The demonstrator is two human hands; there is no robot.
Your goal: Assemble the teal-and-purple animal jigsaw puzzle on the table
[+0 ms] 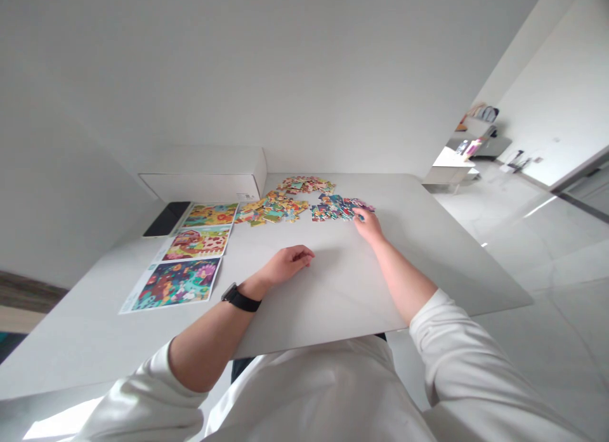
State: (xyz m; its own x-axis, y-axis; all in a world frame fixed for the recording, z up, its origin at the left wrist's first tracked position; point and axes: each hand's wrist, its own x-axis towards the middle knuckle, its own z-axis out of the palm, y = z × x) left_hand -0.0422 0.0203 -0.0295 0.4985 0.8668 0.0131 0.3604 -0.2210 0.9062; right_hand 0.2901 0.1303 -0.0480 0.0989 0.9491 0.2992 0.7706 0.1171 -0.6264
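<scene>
My right hand (368, 225) reaches to the right end of a pile of dark blue and teal jigsaw puzzle pieces (335, 206). Its fingers are bent together on a puzzle piece (360, 217) at the pile's edge, mostly hidden by them. My left hand (288, 263) rests on the table nearer to me, fingers curled in, and nothing shows in it. Yellow and green puzzle pieces (273, 207) lie in a heap left of the blue ones. Behind them is a third heap of pink and red puzzle pieces (304, 184).
Three picture sheets, a lion scene (212, 214), a farm scene (197, 242) and a dark forest scene (176, 282), lie on the table (333, 296) at left. Beside them is a black phone (167, 219). A white box (202, 185) stands against the wall.
</scene>
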